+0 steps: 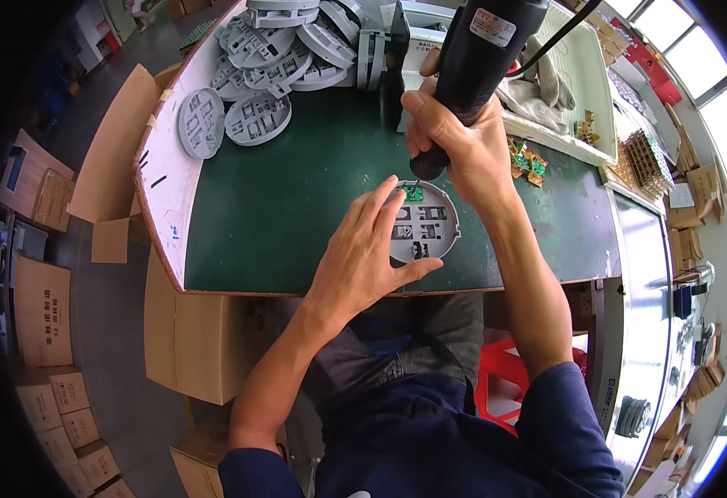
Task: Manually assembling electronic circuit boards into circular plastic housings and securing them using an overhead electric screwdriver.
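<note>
My right hand (473,153) is wrapped around a black electric screwdriver (478,62), which points down and slightly left. Its bit meets a small green circuit board (413,194) at the far side of a round grey plastic housing (430,245). The housing lies flat on the green tabletop near the front edge, its compartments facing up. My left hand (357,245) holds the housing from the left, fingertips near the far rim and thumb across the near rim. Part of the housing is hidden under that hand.
More grey housings (265,62) are piled at the back left against a white side board (164,174). To the right sit loose small circuit boards (529,162) and a white tray (591,149) holding gloves (542,91). A cardboard box (185,332) stands below the table's left front.
</note>
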Demonstrator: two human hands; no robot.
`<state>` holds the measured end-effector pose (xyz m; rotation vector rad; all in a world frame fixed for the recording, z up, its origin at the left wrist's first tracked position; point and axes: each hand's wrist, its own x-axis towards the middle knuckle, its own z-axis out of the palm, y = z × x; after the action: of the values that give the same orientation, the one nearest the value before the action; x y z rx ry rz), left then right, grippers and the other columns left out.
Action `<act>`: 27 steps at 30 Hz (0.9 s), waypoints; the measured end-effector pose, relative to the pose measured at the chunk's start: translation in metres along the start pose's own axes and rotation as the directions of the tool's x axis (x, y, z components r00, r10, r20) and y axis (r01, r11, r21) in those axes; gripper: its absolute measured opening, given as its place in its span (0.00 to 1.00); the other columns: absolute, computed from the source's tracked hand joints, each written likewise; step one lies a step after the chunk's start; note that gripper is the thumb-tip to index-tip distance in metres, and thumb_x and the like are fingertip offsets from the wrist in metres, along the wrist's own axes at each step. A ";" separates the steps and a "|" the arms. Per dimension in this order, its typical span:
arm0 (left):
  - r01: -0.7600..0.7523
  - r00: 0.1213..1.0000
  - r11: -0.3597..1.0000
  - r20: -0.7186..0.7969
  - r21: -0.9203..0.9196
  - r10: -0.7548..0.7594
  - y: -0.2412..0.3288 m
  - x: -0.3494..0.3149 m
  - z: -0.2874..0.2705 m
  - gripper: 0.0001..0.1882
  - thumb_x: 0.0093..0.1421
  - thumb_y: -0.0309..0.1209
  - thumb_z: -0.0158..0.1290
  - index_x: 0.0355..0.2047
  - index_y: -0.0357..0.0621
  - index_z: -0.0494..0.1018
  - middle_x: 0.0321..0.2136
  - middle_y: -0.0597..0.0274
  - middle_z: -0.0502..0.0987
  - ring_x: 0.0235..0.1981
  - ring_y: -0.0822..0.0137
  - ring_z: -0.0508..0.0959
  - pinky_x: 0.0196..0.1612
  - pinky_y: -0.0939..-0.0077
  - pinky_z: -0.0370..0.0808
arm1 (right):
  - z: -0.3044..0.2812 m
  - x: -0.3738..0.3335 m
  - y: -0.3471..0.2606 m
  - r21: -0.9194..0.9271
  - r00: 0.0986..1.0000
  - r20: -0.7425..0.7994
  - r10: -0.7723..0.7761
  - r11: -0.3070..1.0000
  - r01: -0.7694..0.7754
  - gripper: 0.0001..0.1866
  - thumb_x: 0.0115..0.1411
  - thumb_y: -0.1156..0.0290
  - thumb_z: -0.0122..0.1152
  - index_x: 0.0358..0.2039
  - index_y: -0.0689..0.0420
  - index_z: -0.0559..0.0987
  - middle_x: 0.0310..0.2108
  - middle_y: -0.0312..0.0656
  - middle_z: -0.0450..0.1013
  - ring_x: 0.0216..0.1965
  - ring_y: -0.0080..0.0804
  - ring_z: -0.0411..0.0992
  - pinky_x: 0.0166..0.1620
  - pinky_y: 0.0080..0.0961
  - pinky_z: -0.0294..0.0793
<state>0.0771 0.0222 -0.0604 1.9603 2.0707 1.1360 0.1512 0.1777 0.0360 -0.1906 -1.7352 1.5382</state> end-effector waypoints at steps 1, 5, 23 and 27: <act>-0.003 1.000 1.000 -0.002 0.001 0.003 0.000 0.000 0.000 0.51 0.54 0.61 0.64 0.64 0.32 0.64 0.66 0.45 0.64 0.64 0.46 0.67 0.65 0.54 0.69 | -0.001 -0.001 0.000 0.000 1.000 0.008 0.001 1.000 -0.001 0.13 0.63 0.73 0.66 0.45 0.60 0.73 0.20 0.33 0.69 0.20 0.21 0.68 0.26 0.23 0.71; -0.004 1.000 1.000 0.000 0.000 0.004 0.000 0.001 0.001 0.51 0.54 0.60 0.65 0.64 0.32 0.64 0.66 0.45 0.64 0.64 0.47 0.68 0.65 0.55 0.69 | -0.002 -0.001 0.002 -0.017 1.000 0.017 0.006 1.000 -0.005 0.12 0.62 0.74 0.66 0.44 0.60 0.74 0.19 0.33 0.69 0.20 0.21 0.69 0.26 0.22 0.72; -0.045 0.999 0.990 -0.015 -0.130 0.044 0.003 0.002 -0.010 0.59 0.45 0.53 0.74 0.69 0.34 0.58 0.66 0.43 0.64 0.66 0.46 0.67 0.67 0.56 0.67 | -0.035 0.034 -0.026 -0.409 0.984 -0.094 -0.149 0.907 0.099 0.32 0.65 0.61 0.70 0.63 0.62 0.69 0.35 0.37 0.76 0.34 0.22 0.75 0.38 0.21 0.75; -0.154 0.981 0.983 -0.134 -0.104 0.140 0.003 -0.006 -0.014 0.61 0.42 0.49 0.77 0.69 0.35 0.58 0.66 0.44 0.65 0.65 0.47 0.68 0.67 0.56 0.67 | -0.047 -0.010 -0.017 -0.504 0.971 -0.172 -0.165 0.862 0.057 0.34 0.65 0.59 0.69 0.65 0.61 0.66 0.43 0.45 0.79 0.42 0.27 0.78 0.44 0.26 0.77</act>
<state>0.0737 0.0101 -0.0512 2.0664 1.8944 1.4078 0.1937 0.2037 0.0441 -0.4852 -1.9008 0.9216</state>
